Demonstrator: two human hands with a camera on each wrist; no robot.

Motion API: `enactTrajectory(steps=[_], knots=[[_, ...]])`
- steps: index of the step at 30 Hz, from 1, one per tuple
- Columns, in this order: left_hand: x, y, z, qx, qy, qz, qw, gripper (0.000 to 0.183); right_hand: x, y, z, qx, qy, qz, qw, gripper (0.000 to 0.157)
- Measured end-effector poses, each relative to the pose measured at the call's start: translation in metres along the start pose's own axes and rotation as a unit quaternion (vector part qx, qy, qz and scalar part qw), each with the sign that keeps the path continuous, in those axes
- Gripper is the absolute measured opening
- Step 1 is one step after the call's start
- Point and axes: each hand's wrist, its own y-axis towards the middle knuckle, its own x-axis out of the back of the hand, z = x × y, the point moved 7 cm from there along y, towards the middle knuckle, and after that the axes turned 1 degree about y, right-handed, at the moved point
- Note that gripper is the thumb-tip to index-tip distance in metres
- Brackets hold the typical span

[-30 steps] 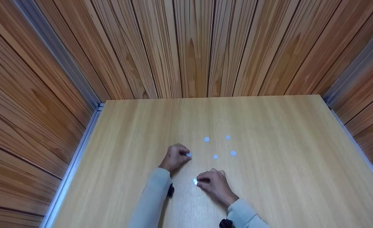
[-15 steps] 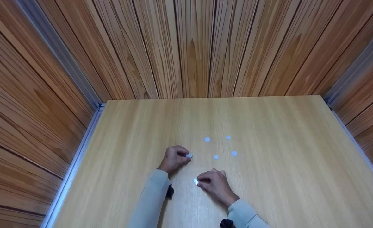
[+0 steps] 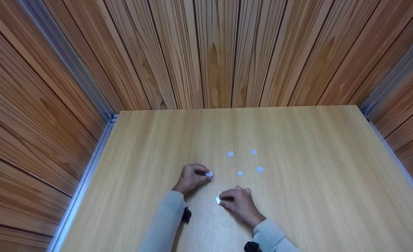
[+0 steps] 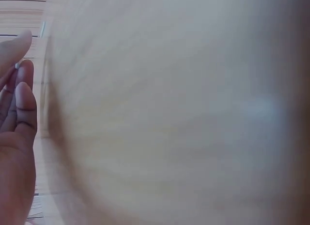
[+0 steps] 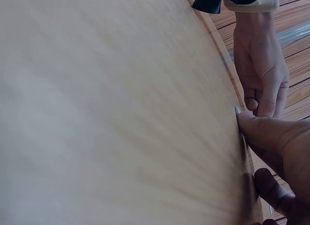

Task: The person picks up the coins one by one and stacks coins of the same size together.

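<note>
In the head view, my left hand (image 3: 192, 178) pinches a small pale round coin (image 3: 209, 174) between thumb and index finger, low over the table. Nearer to me, my right hand (image 3: 239, 203) pinches a shiny coin (image 3: 218, 200) that glints brightly. The right wrist view shows this coin (image 5: 237, 110) edge-on at the thumb tip, with the left hand (image 5: 261, 65) beyond it. From the left wrist, only a pale sliver of the held coin (image 4: 18, 65) shows between the fingertips. Beyond both hands lie several flat pale coins, including a larger one (image 3: 230, 154) and a smaller one (image 3: 240, 173).
The light wooden table (image 3: 315, 147) spreads around the hands. Slatted wood walls (image 3: 213, 52) rise behind it and at both sides, with a metal rail (image 3: 80, 185) along the left edge. Dark devices are strapped at both wrists, one by the right sleeve (image 3: 271, 234).
My left hand has drawn slightly toward me, and its coin now shows more of its face. The right hand stays almost still with its coin. The head view has shifted a little.
</note>
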Motion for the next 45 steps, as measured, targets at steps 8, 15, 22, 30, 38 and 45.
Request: enactTrajectory(steps=[8, 15, 22, 30, 38, 45], knots=[[0.000, -0.013, 0.000, -0.028, -0.003, 0.013, 0.9995, 0.016, -0.001, -0.001, -0.001, -0.004, -0.002, 0.001, 1.000, 0.014], [-0.001, -0.020, -0.001, -0.046, -0.010, 0.016, 0.9988, 0.016, 0.000, -0.001, 0.001, -0.003, 0.001, 0.004, 1.000, 0.016], [-0.005, -0.032, 0.002, -0.056, -0.026, 0.030, 0.9976, 0.016, 0.000, 0.000, 0.000, -0.005, -0.001, 0.010, 1.000, 0.017], [-0.009, -0.044, 0.002, -0.059, -0.037, 0.045, 0.9966, 0.016, 0.001, -0.001, 0.001, -0.004, 0.005, 0.007, 1.000, 0.016], [-0.013, -0.055, -0.006, -0.084, -0.034, 0.053, 0.9945, 0.016, 0.000, -0.001, -0.001, -0.001, 0.007, -0.001, 1.000, 0.015], [-0.018, -0.058, -0.002, -0.080, -0.045, 0.066, 0.9936, 0.017, 0.000, -0.001, -0.002, 0.000, 0.008, 0.000, 1.000, 0.016]])
